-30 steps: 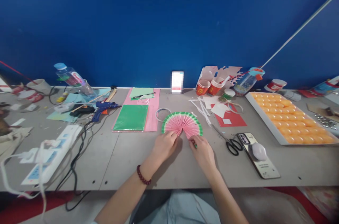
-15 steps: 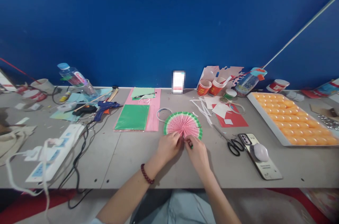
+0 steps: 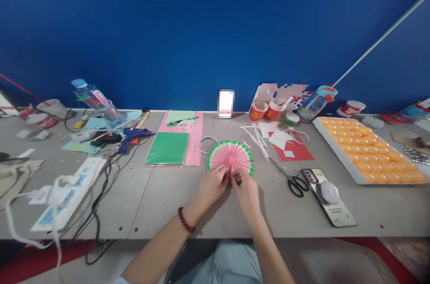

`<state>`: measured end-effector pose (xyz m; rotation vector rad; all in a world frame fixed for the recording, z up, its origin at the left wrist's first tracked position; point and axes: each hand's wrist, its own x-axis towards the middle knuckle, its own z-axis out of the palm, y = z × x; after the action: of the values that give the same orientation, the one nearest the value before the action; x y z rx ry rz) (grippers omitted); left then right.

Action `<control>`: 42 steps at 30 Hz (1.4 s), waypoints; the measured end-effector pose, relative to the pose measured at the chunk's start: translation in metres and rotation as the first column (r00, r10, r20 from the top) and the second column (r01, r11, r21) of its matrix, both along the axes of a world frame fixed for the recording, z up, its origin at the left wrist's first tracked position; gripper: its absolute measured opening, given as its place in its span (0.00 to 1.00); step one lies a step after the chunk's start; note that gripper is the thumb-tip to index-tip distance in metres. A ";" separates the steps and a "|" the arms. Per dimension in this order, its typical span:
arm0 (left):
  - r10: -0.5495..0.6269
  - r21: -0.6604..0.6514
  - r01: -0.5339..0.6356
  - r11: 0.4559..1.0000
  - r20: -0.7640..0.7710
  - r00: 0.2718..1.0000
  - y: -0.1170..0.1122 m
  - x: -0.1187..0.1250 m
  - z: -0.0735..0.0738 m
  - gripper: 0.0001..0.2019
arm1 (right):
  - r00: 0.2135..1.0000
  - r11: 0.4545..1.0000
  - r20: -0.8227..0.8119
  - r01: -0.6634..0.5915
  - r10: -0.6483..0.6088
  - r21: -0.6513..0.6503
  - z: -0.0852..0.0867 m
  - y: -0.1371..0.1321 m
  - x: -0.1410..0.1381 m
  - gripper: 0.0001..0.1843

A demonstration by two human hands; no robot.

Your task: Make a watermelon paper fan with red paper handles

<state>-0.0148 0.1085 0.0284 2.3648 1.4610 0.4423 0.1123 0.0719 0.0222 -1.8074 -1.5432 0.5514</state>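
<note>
A round pleated paper fan, pink inside with a white and green rim like a watermelon slice, lies on the grey table in front of me. My left hand is closed on its near left edge, fingertips pinched near the centre fold. My right hand pinches the near right edge, its fingertips almost meeting the left ones. What exactly lies between the fingertips is hidden by the hands. A roll of tape is just behind the fan on the left.
Left are green paper packs, a blue glue gun, a power strip and a tilted bottle. Right are scissors, a phone, paper strips, red paper cups and a tray of orange balls.
Both hands stay pinched at the fan's near side. The right hand and the fan have shifted very slightly left; little else differs.
</note>
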 end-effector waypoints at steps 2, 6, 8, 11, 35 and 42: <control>0.000 0.006 0.000 1.000 0.005 1.000 0.001 -0.001 -0.002 0.09 | 1.000 1.000 -0.002 0.011 -0.011 0.002 0.001 0.001 -0.002 0.07; 0.018 0.025 -0.018 1.000 0.010 1.000 0.002 -0.002 -0.008 0.10 | 1.000 0.999 0.006 0.030 -0.030 -0.009 0.000 0.003 -0.005 0.06; 0.023 0.029 -0.024 0.999 0.009 1.000 0.003 -0.002 -0.010 0.10 | 0.999 0.999 -0.003 0.034 -0.034 -0.016 -0.002 0.004 -0.005 0.06; 0.016 0.027 -0.017 0.999 0.004 1.000 0.002 -0.002 -0.009 0.09 | 1.000 1.000 -0.010 0.014 -0.014 -0.018 -0.004 0.004 -0.005 0.07; 0.045 0.024 -0.048 0.999 0.121 0.992 -0.004 -0.003 -0.003 0.09 | 0.987 1.000 -0.159 -0.001 0.001 0.003 -0.001 0.002 -0.005 0.05; 0.056 0.005 -0.058 0.998 0.188 0.981 -0.001 -0.002 -0.004 0.08 | 0.990 1.000 -0.144 0.013 -0.013 -0.003 -0.003 0.004 -0.008 0.07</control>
<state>-0.0173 0.1070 0.0240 2.2247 1.4446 0.6700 0.1040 0.0757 0.0196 -1.7385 -1.4329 0.6621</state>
